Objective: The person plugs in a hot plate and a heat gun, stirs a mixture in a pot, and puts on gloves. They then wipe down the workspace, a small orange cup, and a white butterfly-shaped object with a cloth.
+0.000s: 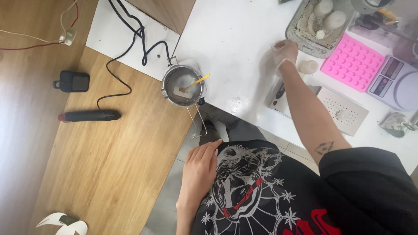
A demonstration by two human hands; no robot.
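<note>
My right hand (285,50), in a thin pale glove, reaches out over the white table (235,39) with its fingers curled at the near corner of a grey tray (300,32) that holds white wax lumps. I cannot tell whether it grips anything. A small round white wax piece (308,66) lies just beside the wrist. My left hand (200,167) lies flat on my black printed shirt (261,191), fingers together and holding nothing.
A metal pot (183,85) with pale wax and a yellow stick sits at the table's corner, a black cable (130,43) behind it. A pink silicone mould (352,62), a digital scale (398,82) and a white perforated plate (344,111) lie right. A black-and-red tool (89,115) rests on wood.
</note>
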